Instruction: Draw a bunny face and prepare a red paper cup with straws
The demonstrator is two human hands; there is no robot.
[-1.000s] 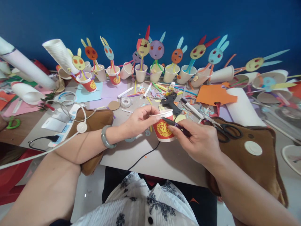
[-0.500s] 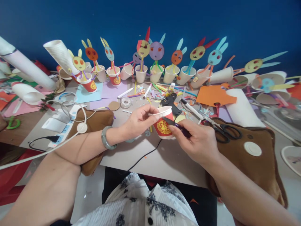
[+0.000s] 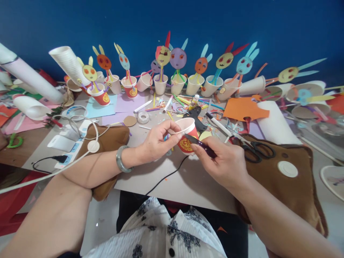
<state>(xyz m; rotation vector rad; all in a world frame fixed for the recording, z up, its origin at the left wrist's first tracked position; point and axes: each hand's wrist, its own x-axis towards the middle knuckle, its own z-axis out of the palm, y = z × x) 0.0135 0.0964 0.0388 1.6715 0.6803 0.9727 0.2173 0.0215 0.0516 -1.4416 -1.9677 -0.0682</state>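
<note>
My left hand (image 3: 157,142) pinches the rim of a red paper cup (image 3: 185,144) with a gold print, thumb outside and fingers at the back. The cup is tilted, so part of its white inside shows. In my right hand (image 3: 225,160) is a small knife (image 3: 206,148) with a dark blade and a purple handle. Its tip touches, or lies very close to, the cup wall just under the rim, beside my left thumb. Whether the blade has gone through the wall I cannot tell. A small round grey tag marked "Hi" (image 3: 168,152) lies partly hidden behind the cup.
Along the blue wall stand several cups with paper rabbit figures, one a red cup (image 3: 99,96). Scissors (image 3: 254,148) rest by a brown cushion-like pouch (image 3: 295,190). A power strip (image 3: 70,152) with cables is at left. A clear tape roll (image 3: 143,117), pens and paper scraps clutter the middle.
The cup has risen slightly and tipped toward me, showing more of its inside. My right hand and the knife have shifted a little to the left.
</note>
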